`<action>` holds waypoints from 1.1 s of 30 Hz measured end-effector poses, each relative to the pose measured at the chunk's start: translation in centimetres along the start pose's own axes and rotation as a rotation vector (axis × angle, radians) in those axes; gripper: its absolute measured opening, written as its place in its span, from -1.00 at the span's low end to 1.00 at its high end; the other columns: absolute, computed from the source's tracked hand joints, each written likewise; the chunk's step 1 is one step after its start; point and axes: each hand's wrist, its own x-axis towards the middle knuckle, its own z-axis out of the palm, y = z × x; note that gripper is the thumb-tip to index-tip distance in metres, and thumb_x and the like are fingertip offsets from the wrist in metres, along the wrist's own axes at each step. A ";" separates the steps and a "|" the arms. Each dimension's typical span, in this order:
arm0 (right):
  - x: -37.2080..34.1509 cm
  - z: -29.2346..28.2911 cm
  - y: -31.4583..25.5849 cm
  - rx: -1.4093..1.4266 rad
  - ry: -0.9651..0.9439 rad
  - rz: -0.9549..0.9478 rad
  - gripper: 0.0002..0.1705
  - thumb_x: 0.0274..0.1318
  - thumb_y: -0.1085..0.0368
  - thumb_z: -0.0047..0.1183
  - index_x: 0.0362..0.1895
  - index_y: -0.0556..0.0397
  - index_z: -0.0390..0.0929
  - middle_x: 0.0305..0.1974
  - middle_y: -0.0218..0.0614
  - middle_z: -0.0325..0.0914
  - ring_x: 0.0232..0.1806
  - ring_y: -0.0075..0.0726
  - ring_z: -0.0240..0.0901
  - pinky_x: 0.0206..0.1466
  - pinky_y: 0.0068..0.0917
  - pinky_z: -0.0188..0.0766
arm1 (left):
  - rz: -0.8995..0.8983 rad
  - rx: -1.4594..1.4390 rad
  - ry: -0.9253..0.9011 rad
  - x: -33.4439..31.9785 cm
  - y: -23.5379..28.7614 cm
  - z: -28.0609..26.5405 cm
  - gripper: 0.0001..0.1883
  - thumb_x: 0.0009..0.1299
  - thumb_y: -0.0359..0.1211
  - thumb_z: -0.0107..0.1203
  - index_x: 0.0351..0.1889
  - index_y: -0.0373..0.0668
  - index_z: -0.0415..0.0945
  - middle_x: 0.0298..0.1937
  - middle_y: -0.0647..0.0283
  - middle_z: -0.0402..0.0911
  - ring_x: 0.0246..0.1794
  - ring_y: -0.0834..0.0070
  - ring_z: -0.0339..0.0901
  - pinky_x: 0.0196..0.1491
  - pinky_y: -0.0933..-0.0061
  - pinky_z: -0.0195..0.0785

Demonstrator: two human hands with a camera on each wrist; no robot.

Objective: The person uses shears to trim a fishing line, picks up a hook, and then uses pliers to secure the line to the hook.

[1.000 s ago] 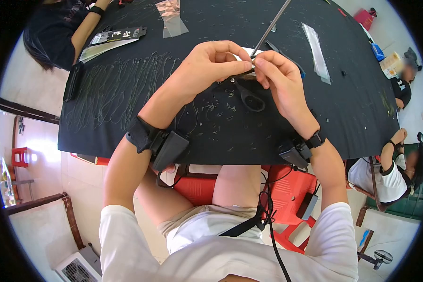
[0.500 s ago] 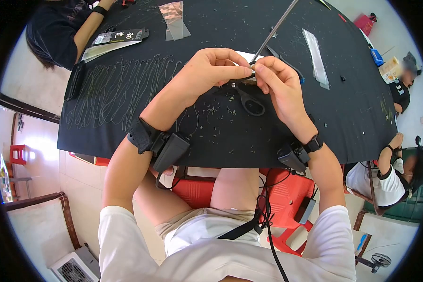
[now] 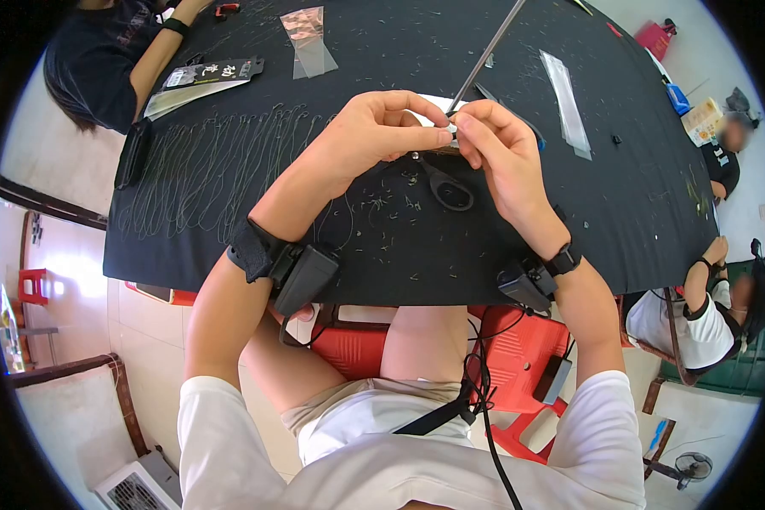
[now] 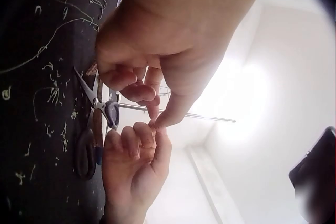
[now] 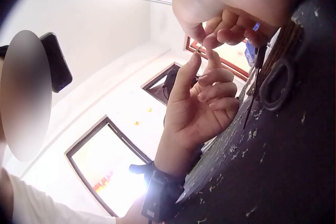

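Note:
My left hand [image 3: 374, 127] and my right hand [image 3: 508, 153] meet fingertip to fingertip over the far side of the black table. Thumb and forefinger of each pinch a tiny thing between them, which shows only as a small dark speck [image 5: 198, 51] in the right wrist view; I cannot tell its kind. Under the hands lie black-handled scissors [image 3: 434, 177], their blades partly covered in the head view. A thin metal rod [image 3: 484, 62] slants up just beyond the fingertips. Beside the scissors in the left wrist view runs a brown wooden strip [image 4: 98, 127].
Many looped thin lines [image 3: 221, 170] lie spread on the left of the table [image 3: 374, 263]. Around them are a black printed package [image 3: 217, 71] and a clear packet [image 3: 306, 42]. A clear sleeve [image 3: 564, 102] lies right. Small clippings scatter near the scissors. Other people sit around.
Both hands keep their pinch, fingertips together, with only slight shifts of the fingers. The whole head view drifts a little; the table things lie as before.

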 end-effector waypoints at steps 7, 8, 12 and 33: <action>-0.1 0.2 -0.1 -0.035 -0.021 -0.019 -0.89 0.10 0.30 0.02 -0.34 0.05 0.45 -0.56 -0.54 0.42 -0.53 -0.79 0.27 -0.54 -0.81 0.09 | 0.019 -0.013 0.000 0.2 -0.5 -0.3 -0.78 0.18 -0.31 0.16 -0.26 -0.20 0.53 -0.56 0.49 0.43 -0.60 0.83 0.16 -0.56 0.78 -0.08; -0.2 0.2 -0.1 -0.035 -0.022 -0.018 -0.89 0.10 0.30 0.02 -0.34 0.05 0.45 -0.56 -0.54 0.42 -0.53 -0.79 0.27 -0.54 -0.81 0.09 | 0.019 -0.014 0.000 0.2 -0.5 -0.2 -0.78 0.18 -0.31 0.16 -0.26 -0.20 0.53 -0.56 0.49 0.43 -0.60 0.83 0.16 -0.56 0.78 -0.08; -0.2 0.2 0.1 -0.045 -0.037 -0.027 -0.89 0.10 0.29 0.02 -0.35 0.05 0.44 -0.56 -0.55 0.42 -0.54 -0.80 0.27 -0.54 -0.81 0.09 | -0.008 0.008 0.055 0.1 -0.4 -0.1 -0.81 0.16 -0.31 0.18 -0.32 -0.21 0.57 -0.51 0.46 0.50 -0.61 0.82 0.16 -0.55 0.77 -0.06; -0.1 0.0 0.2 -0.040 -0.013 -0.021 -0.89 0.08 0.29 0.05 -0.34 0.05 0.46 -0.54 -0.55 0.43 -0.52 -0.79 0.30 -0.53 -0.81 0.11 | -0.022 -0.042 0.024 0.2 -0.3 -0.1 -0.88 0.19 -0.35 0.15 -0.36 -0.17 0.56 -0.62 0.53 0.36 -0.65 0.80 0.10 -0.59 0.75 -0.14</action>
